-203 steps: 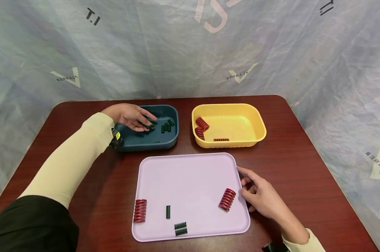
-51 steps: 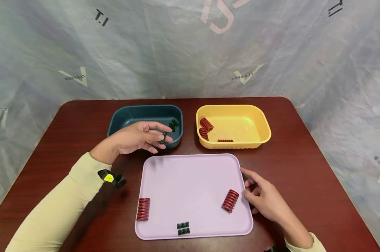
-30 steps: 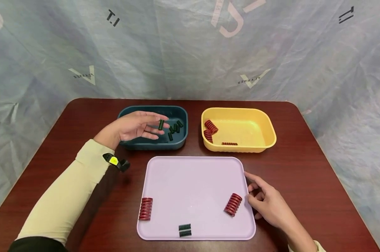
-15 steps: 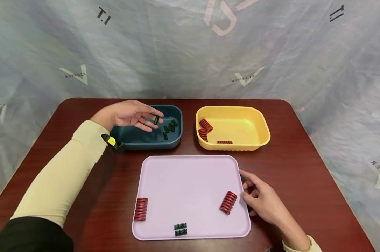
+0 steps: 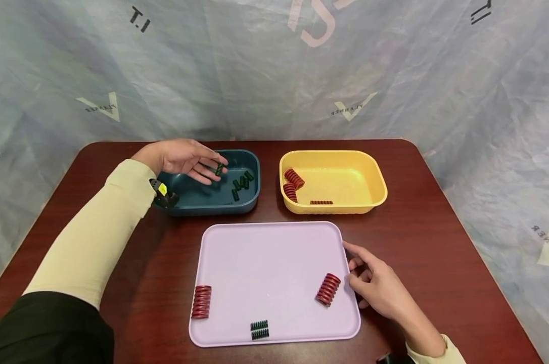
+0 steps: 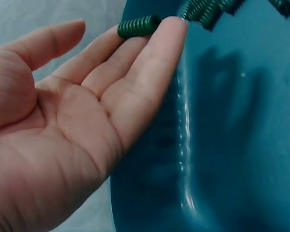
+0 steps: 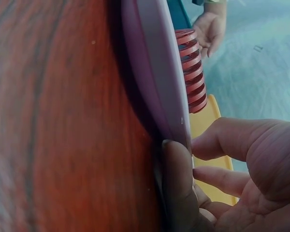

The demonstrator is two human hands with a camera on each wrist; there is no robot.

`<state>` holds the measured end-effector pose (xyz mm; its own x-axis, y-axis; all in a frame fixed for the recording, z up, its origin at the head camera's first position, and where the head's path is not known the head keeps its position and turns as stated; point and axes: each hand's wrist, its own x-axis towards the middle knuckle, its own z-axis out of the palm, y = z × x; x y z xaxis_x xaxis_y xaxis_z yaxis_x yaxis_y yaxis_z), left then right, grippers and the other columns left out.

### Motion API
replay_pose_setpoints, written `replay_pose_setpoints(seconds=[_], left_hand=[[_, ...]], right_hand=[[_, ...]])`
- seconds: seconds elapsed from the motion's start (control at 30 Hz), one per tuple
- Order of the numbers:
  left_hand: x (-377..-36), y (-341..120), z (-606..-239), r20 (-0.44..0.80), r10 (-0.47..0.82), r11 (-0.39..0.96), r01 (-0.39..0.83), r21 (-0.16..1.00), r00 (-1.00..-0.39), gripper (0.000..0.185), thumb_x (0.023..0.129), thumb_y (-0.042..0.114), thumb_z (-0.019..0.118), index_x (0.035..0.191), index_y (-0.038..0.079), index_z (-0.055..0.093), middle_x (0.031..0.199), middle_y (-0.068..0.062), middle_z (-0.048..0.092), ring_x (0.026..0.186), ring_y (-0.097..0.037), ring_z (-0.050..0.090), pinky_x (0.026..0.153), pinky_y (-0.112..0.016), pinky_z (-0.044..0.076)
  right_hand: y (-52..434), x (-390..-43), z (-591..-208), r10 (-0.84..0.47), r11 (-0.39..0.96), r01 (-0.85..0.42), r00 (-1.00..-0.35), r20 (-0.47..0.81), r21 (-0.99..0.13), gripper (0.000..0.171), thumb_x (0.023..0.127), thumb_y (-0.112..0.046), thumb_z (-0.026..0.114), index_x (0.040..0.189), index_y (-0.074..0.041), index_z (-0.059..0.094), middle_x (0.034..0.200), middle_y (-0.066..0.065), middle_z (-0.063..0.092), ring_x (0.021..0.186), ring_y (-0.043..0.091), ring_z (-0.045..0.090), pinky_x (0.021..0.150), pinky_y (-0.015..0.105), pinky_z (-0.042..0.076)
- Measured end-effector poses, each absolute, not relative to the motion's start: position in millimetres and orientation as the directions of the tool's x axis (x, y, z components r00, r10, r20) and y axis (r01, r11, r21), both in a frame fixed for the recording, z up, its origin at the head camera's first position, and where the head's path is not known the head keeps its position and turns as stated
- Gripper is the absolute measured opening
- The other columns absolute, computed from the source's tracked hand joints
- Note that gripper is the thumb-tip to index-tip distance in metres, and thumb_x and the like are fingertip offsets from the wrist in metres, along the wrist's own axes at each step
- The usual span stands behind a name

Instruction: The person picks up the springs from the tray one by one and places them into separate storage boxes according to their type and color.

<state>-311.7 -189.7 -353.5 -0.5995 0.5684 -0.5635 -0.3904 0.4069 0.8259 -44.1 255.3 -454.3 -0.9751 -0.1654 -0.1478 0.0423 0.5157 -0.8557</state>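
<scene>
The left hand (image 5: 182,157), fingers outstretched, balances a green spring (image 5: 219,169) over the blue bin (image 5: 249,198) while the right hand (image 5: 378,285), loosely spread, steadies the lilac tray (image 5: 270,253).

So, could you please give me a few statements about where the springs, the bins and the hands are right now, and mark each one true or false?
1. A small green spring rests on the fingertips of the left hand over the blue bin. True.
2. The yellow bin holds green springs. False: it holds red springs.
3. Two large red springs lie on the lilac tray. True.
4. The right hand grips a red spring. False: it rests at the tray's right edge, its thumb against the rim.
5. No green springs lie on the tray. False: a pair of green springs lies near its front edge.
</scene>
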Motion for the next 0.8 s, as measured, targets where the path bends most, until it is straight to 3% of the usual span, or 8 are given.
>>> replay_pose_setpoints(seconds=[0.27,0.6,0.8], left_hand=[[-320.0,-191.6,-354.2,-0.604,0.584,0.466,-0.385,0.796,-0.542,0.055,0.114,0.022,0.041,0.159,-0.006,0.027,0.161,-0.027,0.033,0.144,-0.041,0.041,0.109,-0.05,0.047],[-326.2,-192.4,-360.7,-0.668,0.58,0.502,-0.442,0.744,-0.466,0.057,0.114,0.022,0.039,0.16,-0.007,0.022,0.162,-0.03,0.028,0.139,-0.039,0.048,0.111,-0.049,0.045],[-327.3,-192.4,-366.2,-0.668,0.574,0.507,-0.435,0.744,-0.474,0.057,0.114,0.022,0.039,0.159,-0.009,0.021,0.162,-0.033,0.026,0.138,-0.04,0.05,0.111,-0.05,0.045]], right_hand=[[254.9,-47.9,-453.0,-0.177,0.505,0.029,-0.975,-0.137,-0.863,0.063,0.091,0.008,0.064,0.149,-0.014,0.051,0.103,0.013,0.054,0.062,0.015,0.057,0.04,0.037,0.055],[257.1,-48.8,-454.7,-0.184,0.491,0.03,-0.973,-0.138,-0.871,0.064,0.092,0.007,0.065,0.151,-0.013,0.049,0.105,0.013,0.054,0.062,0.015,0.056,0.04,0.037,0.054],[258.2,-47.8,-454.9,-0.179,0.491,0.038,-0.973,-0.144,-0.87,0.064,0.092,0.008,0.064,0.151,-0.013,0.049,0.105,0.014,0.054,0.062,0.015,0.057,0.04,0.037,0.055]])
